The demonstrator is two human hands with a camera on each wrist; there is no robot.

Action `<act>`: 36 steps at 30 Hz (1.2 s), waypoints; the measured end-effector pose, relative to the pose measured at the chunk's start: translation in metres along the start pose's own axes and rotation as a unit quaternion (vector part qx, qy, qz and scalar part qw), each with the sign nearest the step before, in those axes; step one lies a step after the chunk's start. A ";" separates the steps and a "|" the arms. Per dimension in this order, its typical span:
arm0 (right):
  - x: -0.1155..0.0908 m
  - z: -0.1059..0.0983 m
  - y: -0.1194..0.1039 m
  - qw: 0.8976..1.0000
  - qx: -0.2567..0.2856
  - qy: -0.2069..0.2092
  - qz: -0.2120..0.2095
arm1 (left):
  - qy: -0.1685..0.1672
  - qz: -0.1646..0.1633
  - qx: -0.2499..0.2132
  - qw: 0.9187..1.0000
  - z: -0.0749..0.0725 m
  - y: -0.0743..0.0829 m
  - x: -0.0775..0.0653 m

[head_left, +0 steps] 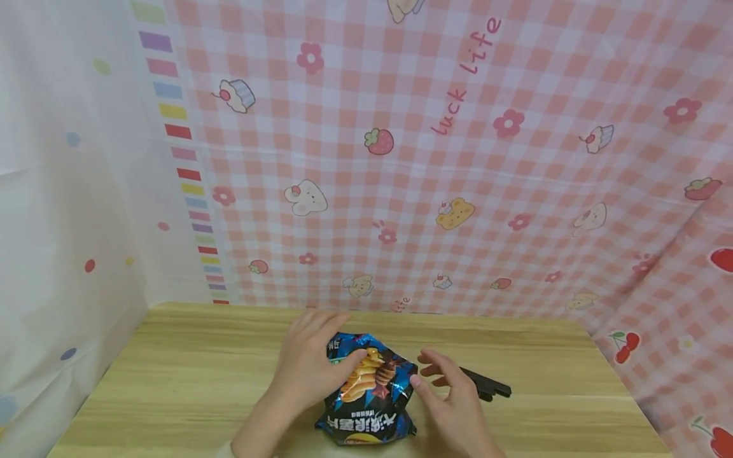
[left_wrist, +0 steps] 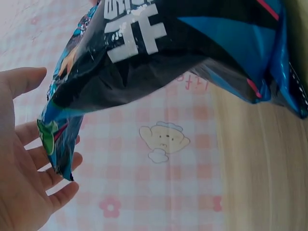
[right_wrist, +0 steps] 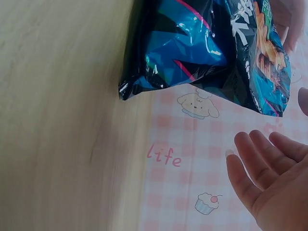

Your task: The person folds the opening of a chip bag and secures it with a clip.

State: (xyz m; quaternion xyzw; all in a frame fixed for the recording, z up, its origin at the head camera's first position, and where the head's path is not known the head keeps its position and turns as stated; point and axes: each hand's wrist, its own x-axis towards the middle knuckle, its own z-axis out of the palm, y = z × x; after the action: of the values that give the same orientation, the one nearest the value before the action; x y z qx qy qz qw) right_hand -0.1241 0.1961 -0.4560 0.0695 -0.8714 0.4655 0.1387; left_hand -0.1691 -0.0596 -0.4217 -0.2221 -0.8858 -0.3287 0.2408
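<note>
A glossy blue and black chip bag (head_left: 372, 394), printed with chips and white characters, stands on the wooden table between both hands. My left hand (head_left: 306, 362) is around its upper left side, the thumb over the printed front in the head view. The left wrist view shows those fingers (left_wrist: 41, 161) loosely extended behind the bag's corner, thumb spread away from them. On the other side, my right hand (head_left: 452, 394) has its fingers spread beside the bag's right edge. A gap shows between its fingertips (right_wrist: 243, 139) and the bag in the right wrist view.
A slim black object (head_left: 489, 385) with two bar-like ends lies on the table (head_left: 189, 375) just beyond the right hand, partly hidden by it. A pink checked cloth (head_left: 343, 254) hangs behind the table, with a white dotted cloth (head_left: 69, 222) at the left.
</note>
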 end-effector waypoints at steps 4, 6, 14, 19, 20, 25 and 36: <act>0.000 0.001 0.000 1.000 0.011 0.001 -0.001 | 0.000 0.016 -0.012 1.000 0.004 0.002 0.001; 0.000 0.001 0.000 1.000 0.017 -0.002 0.005 | 0.000 0.020 -0.015 1.000 0.005 0.003 0.001; 0.001 0.004 0.001 0.999 0.042 0.001 0.000 | 0.004 0.030 -0.033 0.999 0.008 0.004 0.002; 0.000 0.005 0.002 0.999 0.048 0.004 -0.009 | 0.008 0.061 -0.055 0.997 0.010 0.003 0.003; -0.001 0.006 0.002 0.999 0.050 0.006 -0.013 | 0.007 0.066 -0.060 0.996 0.010 0.003 0.003; -0.001 0.007 0.004 0.999 0.035 0.019 -0.034 | -0.009 0.062 -0.080 0.995 0.011 0.004 0.002; 0.001 0.005 0.004 0.999 0.024 0.014 -0.026 | -0.020 0.023 -0.098 0.995 0.008 0.005 0.002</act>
State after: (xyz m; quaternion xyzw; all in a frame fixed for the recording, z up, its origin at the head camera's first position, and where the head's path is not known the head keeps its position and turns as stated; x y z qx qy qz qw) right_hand -0.1270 0.1939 -0.4619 0.0891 -0.8556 0.4838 0.1614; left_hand -0.1701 -0.0505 -0.4232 -0.2713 -0.8486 -0.4040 0.2076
